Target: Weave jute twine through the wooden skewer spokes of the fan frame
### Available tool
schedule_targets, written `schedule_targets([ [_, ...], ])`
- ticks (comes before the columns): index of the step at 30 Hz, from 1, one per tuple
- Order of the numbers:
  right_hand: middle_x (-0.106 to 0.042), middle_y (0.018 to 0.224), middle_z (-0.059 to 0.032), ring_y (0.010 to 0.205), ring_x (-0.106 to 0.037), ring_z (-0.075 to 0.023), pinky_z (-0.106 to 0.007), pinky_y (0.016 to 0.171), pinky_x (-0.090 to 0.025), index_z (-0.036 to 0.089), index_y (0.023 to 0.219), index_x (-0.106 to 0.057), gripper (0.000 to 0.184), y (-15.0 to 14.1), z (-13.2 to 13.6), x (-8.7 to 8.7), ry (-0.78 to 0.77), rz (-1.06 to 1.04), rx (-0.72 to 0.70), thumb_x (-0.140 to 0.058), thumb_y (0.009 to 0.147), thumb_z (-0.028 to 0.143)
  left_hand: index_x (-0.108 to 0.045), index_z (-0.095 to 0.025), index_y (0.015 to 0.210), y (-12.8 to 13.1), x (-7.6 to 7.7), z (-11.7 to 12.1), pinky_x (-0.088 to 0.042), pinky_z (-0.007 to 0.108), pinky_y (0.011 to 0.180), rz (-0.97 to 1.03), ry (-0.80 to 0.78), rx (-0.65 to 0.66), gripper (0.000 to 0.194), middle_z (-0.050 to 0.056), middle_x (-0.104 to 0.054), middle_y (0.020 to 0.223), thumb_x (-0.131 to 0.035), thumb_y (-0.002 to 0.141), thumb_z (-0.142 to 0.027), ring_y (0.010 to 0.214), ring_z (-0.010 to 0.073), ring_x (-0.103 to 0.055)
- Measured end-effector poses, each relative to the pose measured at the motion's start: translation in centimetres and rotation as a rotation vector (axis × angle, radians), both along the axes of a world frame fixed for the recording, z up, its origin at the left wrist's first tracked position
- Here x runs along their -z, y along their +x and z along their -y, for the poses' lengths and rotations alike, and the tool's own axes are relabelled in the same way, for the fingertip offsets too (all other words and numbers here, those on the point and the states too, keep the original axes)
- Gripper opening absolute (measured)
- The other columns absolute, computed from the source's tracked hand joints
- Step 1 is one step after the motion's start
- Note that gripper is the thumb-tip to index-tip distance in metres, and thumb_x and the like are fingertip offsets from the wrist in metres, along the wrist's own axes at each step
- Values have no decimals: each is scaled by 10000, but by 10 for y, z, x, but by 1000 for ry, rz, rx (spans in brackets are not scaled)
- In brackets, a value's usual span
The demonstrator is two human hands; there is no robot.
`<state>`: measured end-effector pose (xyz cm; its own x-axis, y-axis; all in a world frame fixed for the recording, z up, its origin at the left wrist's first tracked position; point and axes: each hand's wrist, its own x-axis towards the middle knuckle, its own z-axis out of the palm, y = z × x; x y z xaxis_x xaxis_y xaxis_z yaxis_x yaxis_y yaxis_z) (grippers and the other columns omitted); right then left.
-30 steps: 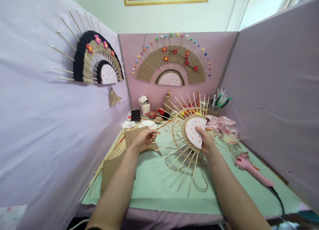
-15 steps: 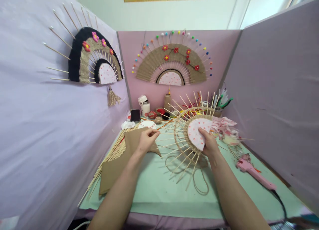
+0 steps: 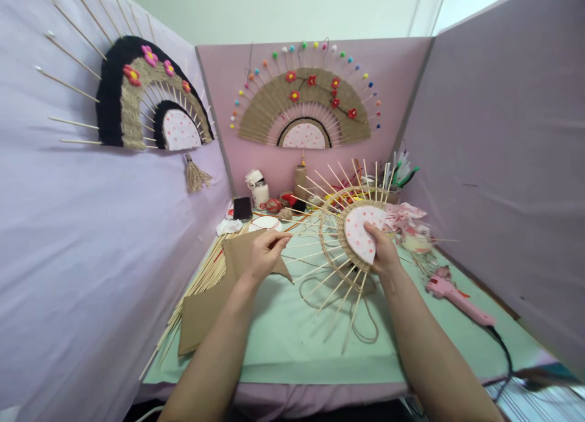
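Note:
My right hand (image 3: 385, 256) grips a half-round fan frame (image 3: 361, 230), thumb pressed on its pink-spotted white centre and fingers behind. Thin bamboo sticks (image 3: 320, 283) radiate from that centre, with twine (image 3: 322, 236) woven close around it and a further twine ring across the sticks. To the left, the fingers of my left hand (image 3: 269, 251) pinch at the tip of one stick; whether twine is in the pinch too is too small to tell. A loose twine loop (image 3: 375, 332) hangs below the frame. Brown cardboard (image 3: 203, 324) lies under my left forearm.
Bamboo sticks (image 3: 201, 288) lie along the left edge. A pink glue gun (image 3: 461, 300) with a cord rests at right, near crumpled spotted cloth (image 3: 404, 215). At the back are a bottle (image 3: 258, 189), a phone (image 3: 242, 208) and yarn balls (image 3: 274, 206). Finished fans (image 3: 304, 102) hang on the partitions.
My left hand's fingers have closed into a tighter pinch near the stick tips. The frame in my right hand has shifted slightly right, then stayed nearly still. The camera view has turned slightly.

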<state>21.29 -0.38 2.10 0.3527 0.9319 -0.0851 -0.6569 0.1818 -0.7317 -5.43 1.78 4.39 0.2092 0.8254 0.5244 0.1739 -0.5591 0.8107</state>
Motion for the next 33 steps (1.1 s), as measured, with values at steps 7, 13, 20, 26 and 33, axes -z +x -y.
schedule_targets([
  [7, -725, 779, -48, 731, -694, -205, -335, 709, -583, 153, 942, -612, 200, 5, 3, -6, 6, -76, -49, -573, 746, 142, -715, -189, 879, -3, 1, -3, -411, 237, 617, 87, -169, 48, 232, 37, -666, 783, -618, 722, -331, 686, 139, -546],
  [13, -725, 762, -58, 665, -690, -169, -272, 653, -581, 133, 938, -619, 176, -10, 2, -3, -31, -127, -105, -531, 787, 155, -713, -217, 890, 20, 11, 7, -419, 290, 747, 82, -74, 40, 197, 58, -670, 888, -592, 740, -259, 808, 173, -561],
  [20, -726, 778, -50, 671, -689, -176, -283, 663, -582, 141, 961, -623, 201, -30, -2, 7, -6, -145, -125, -562, 775, 185, -695, -210, 743, 43, 25, 17, -396, 299, 744, -107, 7, 203, 219, 51, -595, 707, -501, 815, -279, 728, 171, -517],
  [26, -726, 808, -37, 690, -689, -166, -279, 670, -583, 159, 1008, -614, 243, -28, -1, 8, 39, -138, -66, -576, 771, 195, -664, -191, 900, 40, 27, 13, -437, 292, 777, 58, -172, 198, 192, 70, -625, 932, -575, 769, -300, 841, 169, -568],
  [33, -727, 788, -31, 688, -691, -179, -309, 689, -587, 164, 935, -629, 183, -35, 0, 6, 38, -120, -64, -595, 757, 190, -542, -185, 1120, 48, 23, 16, -482, 314, 756, 367, -394, 281, 442, 65, -649, 921, -647, 719, -340, 823, 161, -607],
])
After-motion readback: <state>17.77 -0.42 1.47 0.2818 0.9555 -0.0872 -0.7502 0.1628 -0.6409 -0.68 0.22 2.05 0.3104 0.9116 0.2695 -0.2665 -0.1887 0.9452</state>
